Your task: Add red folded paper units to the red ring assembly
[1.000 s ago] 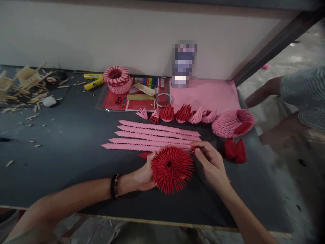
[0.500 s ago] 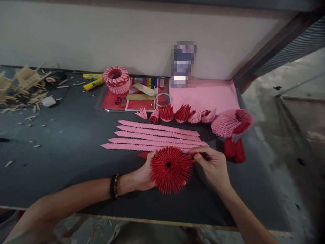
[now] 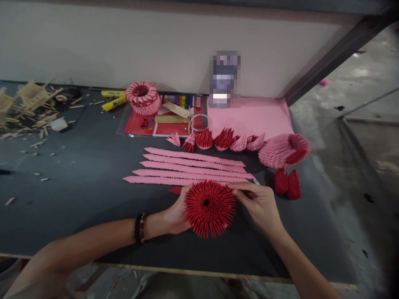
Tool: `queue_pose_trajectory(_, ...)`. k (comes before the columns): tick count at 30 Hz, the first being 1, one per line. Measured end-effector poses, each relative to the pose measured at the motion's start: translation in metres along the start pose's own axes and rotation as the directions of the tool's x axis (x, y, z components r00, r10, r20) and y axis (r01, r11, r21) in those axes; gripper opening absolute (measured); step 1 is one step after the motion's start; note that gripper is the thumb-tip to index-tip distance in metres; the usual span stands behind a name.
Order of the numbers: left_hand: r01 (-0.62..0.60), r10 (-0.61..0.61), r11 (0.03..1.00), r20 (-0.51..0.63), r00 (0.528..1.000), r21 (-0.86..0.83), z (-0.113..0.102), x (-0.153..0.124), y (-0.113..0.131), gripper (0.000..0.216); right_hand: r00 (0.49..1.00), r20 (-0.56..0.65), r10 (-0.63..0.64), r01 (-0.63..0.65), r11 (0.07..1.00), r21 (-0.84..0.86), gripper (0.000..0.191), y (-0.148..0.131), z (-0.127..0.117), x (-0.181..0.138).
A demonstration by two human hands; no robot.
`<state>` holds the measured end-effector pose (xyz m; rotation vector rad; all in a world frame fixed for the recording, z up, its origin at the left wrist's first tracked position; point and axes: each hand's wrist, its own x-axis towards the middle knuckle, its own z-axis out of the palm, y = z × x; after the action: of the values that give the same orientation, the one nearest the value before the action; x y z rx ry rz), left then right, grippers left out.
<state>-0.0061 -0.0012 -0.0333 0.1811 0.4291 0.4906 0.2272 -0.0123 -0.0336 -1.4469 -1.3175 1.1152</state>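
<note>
A round red 3D-origami disc (image 3: 210, 209), built from many folded paper points around a small dark centre hole, faces up in front of me. My left hand (image 3: 178, 211) grips its left side, with some fingers hidden underneath. At the upper right rim, thumb and fingers of my right hand (image 3: 257, 203) pinch the disc's outer points; any loose paper piece between them is hidden. Just behind lie several long pink folded-paper strips (image 3: 187, 169), side by side. The tip of a red paper piece (image 3: 175, 190) shows beside my left hand.
A row of red and pink folded-paper clusters (image 3: 205, 139) runs behind the strips. To the right are a pink paper bowl (image 3: 277, 151) and two red paper pieces (image 3: 287, 183). Pink paper sheets (image 3: 252, 114), a pink-red ring stack (image 3: 143, 99) and wood scraps (image 3: 40, 118) lie farther back.
My right hand has moved slightly left, bringing its fingertips against the disc's rim. A small pale object behind that hand now shows. My left hand and the disc are nearly still.
</note>
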Motion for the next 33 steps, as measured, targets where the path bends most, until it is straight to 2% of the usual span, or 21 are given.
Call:
queue_pose_trajectory(6, -0.005, 0.005, 1.000, -0.018, 1.000, -0.004, 0.000, -0.001, -0.001, 0.077, 1.000, 0.013, 0.005, -0.006, 0.999, 0.035, 0.013, 0.005, 0.001, 0.000)
queue_pose_trajectory(12, 0.009, -0.009, 1.000, 0.068, 0.998, 0.002, -0.005, 0.003, -0.002, 0.074, 0.999, -0.029, -0.031, 0.036, 0.981, 0.189, 0.011, 0.003, 0.001, -0.001)
queue_pose_trajectory(16, 0.026, -0.026, 1.000, 0.015, 1.000, 0.016, -0.005, 0.002, -0.003, 0.070, 1.000, 0.018, -0.015, 0.010, 0.975, 0.223, 0.020, 0.007, 0.000, -0.001)
queue_pose_trajectory(19, 0.030, -0.028, 0.999, -0.047, 0.998, 0.040, -0.005, 0.001, -0.004, 0.068, 0.999, 0.031, -0.020, 0.012, 0.970, 0.244, 0.037, 0.006, 0.001, -0.001)
queue_pose_trajectory(21, 0.026, -0.024, 0.999, -0.052, 0.998, 0.040, -0.005, 0.001, -0.005, 0.070, 1.000, 0.016, -0.020, 0.017, 0.982, 0.186, 0.040, 0.003, 0.003, -0.002)
queue_pose_trajectory(25, 0.014, -0.012, 0.999, -0.060, 0.998, 0.036, -0.008, 0.003, -0.007, 0.063, 0.999, -0.023, -0.035, 0.032, 0.993, -0.116, 0.020, -0.008, 0.004, -0.005)
queue_pose_trajectory(27, 0.006, -0.004, 1.000, -0.070, 0.998, 0.029, -0.008, 0.003, -0.008, 0.058, 0.998, -0.010, -0.055, 0.051, 0.978, -0.201, 0.016, -0.011, 0.004, -0.007)
queue_pose_trajectory(30, 0.003, -0.001, 1.000, -0.076, 0.997, 0.027, -0.007, 0.004, -0.007, 0.058, 0.998, -0.007, -0.056, 0.052, 0.969, -0.240, 0.015, -0.014, 0.005, -0.007)
queue_pose_trajectory(33, 0.005, 0.002, 0.998, -0.118, 0.993, 0.061, -0.005, 0.005, -0.007, 0.060, 1.000, -0.007, -0.006, 0.004, 0.976, -0.219, 0.015, -0.015, 0.007, -0.005)
